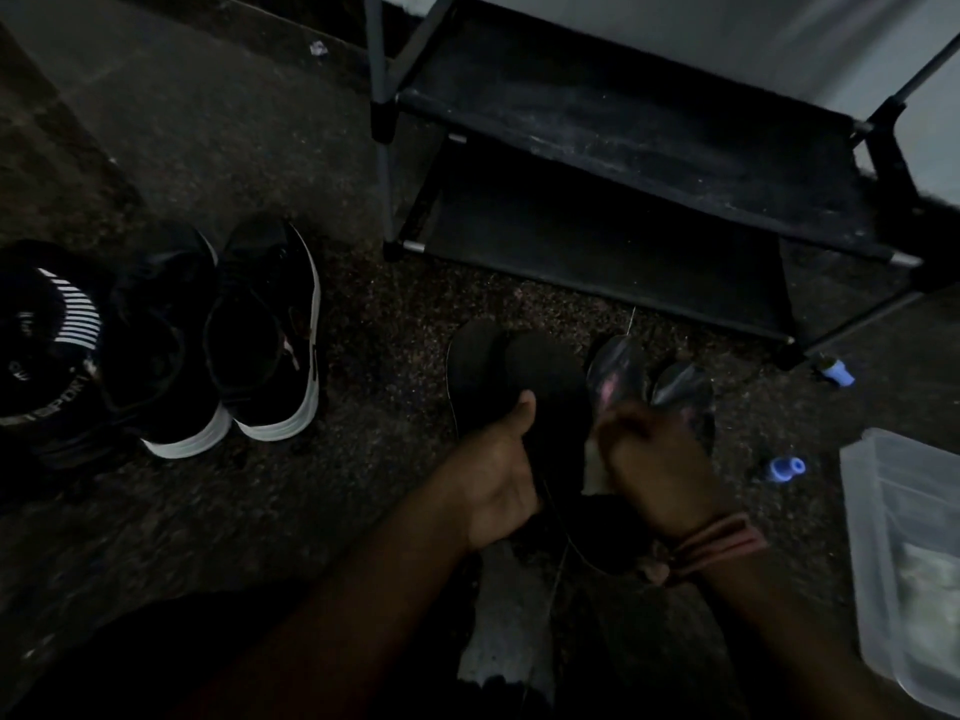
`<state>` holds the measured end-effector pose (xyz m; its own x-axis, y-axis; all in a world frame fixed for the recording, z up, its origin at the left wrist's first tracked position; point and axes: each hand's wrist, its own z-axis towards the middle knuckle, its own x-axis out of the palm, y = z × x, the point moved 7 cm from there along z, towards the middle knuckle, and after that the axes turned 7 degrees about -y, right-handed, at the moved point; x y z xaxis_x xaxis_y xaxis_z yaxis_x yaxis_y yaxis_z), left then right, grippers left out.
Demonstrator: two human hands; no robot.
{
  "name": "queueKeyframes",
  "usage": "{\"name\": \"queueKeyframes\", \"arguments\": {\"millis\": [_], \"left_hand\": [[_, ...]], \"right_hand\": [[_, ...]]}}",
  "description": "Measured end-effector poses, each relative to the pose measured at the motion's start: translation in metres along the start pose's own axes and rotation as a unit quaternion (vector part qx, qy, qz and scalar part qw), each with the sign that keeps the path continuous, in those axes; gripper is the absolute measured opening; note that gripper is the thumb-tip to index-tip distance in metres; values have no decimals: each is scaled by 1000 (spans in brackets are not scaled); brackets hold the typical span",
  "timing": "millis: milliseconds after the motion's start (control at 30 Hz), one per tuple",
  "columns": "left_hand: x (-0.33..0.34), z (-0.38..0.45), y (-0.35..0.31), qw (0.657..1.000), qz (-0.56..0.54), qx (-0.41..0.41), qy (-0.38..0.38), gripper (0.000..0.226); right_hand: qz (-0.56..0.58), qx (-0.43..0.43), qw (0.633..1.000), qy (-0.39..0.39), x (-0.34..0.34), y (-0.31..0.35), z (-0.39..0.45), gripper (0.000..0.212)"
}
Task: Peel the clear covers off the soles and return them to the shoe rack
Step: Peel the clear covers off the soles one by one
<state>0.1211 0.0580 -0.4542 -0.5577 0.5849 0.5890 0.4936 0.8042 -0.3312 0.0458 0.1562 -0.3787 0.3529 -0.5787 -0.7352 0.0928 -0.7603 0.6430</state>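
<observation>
Steadying: left hand (pixel 496 459) gripped dark soles (pixel 519 376) | right hand (pixel 657 452) pinched clear covers (pixel 649 381), peeling | shoe rack (pixel 649 163) at 12 o'clock.

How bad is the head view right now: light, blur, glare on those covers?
Head view: very dim, dark soles merging with the floor; right hand motion-blurred, left hand sharper; faint sheen on the clear covers; wide-angle bending of the shoe rack legs.
</observation>
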Motion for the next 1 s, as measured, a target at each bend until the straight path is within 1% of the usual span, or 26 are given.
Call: {"name": "queueKeyframes", "arguments": {"millis": [33,67,100,133,167,200,267,367,400,433,467,500,567,600,633,667,700,733,767,800,833,867,900,933,967,1000], "left_hand": [[0,1,0,1000,-2,3,-3,52],[0,2,0,1000,-3,5,-9,48],[-1,2,1,1000,-3,9,-15,44],[-2,3,1,1000,-4,13,-19,40],[-3,4,0,1000,-3,19,-20,38],[-4,4,-3,999,-1,30,-24,38],[-6,5,-9,999,3,46,-28,38],[-4,3,-20,996,18,83,-30,35],[-7,2,-26,992,28,112,-52,29],[-17,2,-36,982,38,155,-99,22],[-31,1,-49,965,47,199,-161,18],[-47,-2,-60,941,69,237,-233,17],[-77,-2,-72,881,137,273,-362,14],[-85,-1,-71,862,170,272,-393,12],[-86,0,-68,852,207,268,-399,14],[-85,5,-63,846,253,261,-390,25],[-83,9,-57,838,304,261,-370,41],[-80,13,-54,823,351,269,-356,56],[-79,16,-51,810,385,273,-349,66],[-77,14,-52,796,406,278,-352,67],[-76,13,-53,787,413,284,-360,62],[-79,10,-57,779,408,284,-382,52],[-80,5,-61,781,387,285,-399,40],[-83,4,-64,800,351,274,-402,30],[-84,3,-67,837,300,256,-378,27],[-81,4,-65,885,244,214,-334,34]], "right_hand": [[-10,27,1000,-13,-4,-14,4,36],[8,48,999,3,-1,-20,3,41],[27,73,997,29,9,-27,1,40],[32,78,995,57,18,-28,-2,35],[18,71,995,73,25,-26,-4,28],[-4,60,994,88,30,-24,-6,27],[-21,63,995,80,35,-31,-3,34],[17,111,992,63,35,-43,1,31],[38,124,990,52,35,-46,3,31],[48,130,990,34,34,-49,4,32],[48,127,991,9,31,-50,6,34],[36,118,992,-18,28,-51,8,34],[13,100,994,-51,23,-53,10,33],[5,91,994,-55,23,-52,10,34],[-2,83,995,-52,23,-50,10,34],[0,76,996,-51,22,-47,9,34],[19,81,995,-57,21,-48,9,31],[57,95,991,-69,19,-49,9,24],[97,111,986,-74,19,-51,9,17],[133,121,980,-80,19,-52,9,13],[152,121,977,-85,19,-53,9,10],[173,120,974,-88,20,-52,9,9],[196,120,969,-89,23,-49,8,8],[219,118,965,-82,28,-43,5,7],[241,113,962,-67,35,-37,2,7],[261,109,958,-54,44,-31,-1,10]]}}
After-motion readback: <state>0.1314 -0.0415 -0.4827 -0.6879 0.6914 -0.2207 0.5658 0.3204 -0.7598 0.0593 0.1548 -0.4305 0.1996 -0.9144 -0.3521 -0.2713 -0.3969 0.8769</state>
